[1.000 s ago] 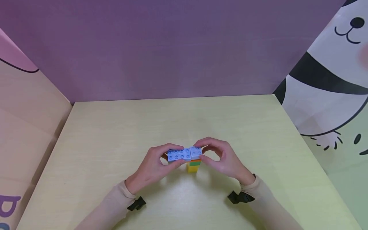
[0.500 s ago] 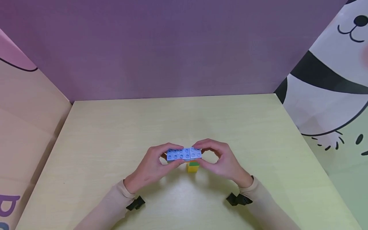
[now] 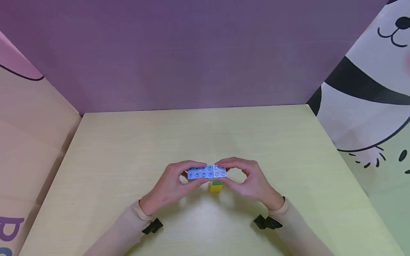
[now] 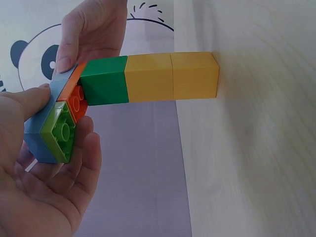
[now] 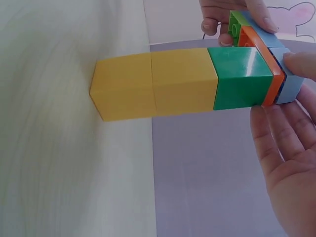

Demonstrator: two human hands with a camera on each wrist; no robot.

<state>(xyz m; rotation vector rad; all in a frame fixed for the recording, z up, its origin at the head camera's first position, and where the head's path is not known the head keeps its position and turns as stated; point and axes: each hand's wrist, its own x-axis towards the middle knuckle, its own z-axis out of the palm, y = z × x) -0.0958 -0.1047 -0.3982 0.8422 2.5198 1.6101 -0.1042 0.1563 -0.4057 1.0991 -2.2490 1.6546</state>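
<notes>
A tower of toy building bricks stands on the table, with two yellow bricks (image 5: 123, 89) at its foot and a green brick (image 4: 104, 81) above them. An orange plate (image 5: 259, 54) lies over the green one and sticks out to the left, beside a light green plate (image 4: 60, 131). On top, a long blue brick (image 3: 200, 173) and a short blue brick (image 3: 219, 172) sit side by side. My left hand (image 3: 171, 183) grips the long blue brick between thumb and fingers. The short one is pinched by my right hand (image 3: 251, 179), whose other fingers extend beneath it in the right wrist view.
The pale wooden table (image 3: 144, 138) meets a purple wall (image 3: 192, 53) at its back edge. Panels with printed cartoon figures flank it left and right. Each wrist carries a small black device, such as the right device (image 3: 267, 222).
The short blue brick, slightly raised and skewed a second ago, now lines up with the long one. My right hand has come slightly lower; the left hand keeps its grip.
</notes>
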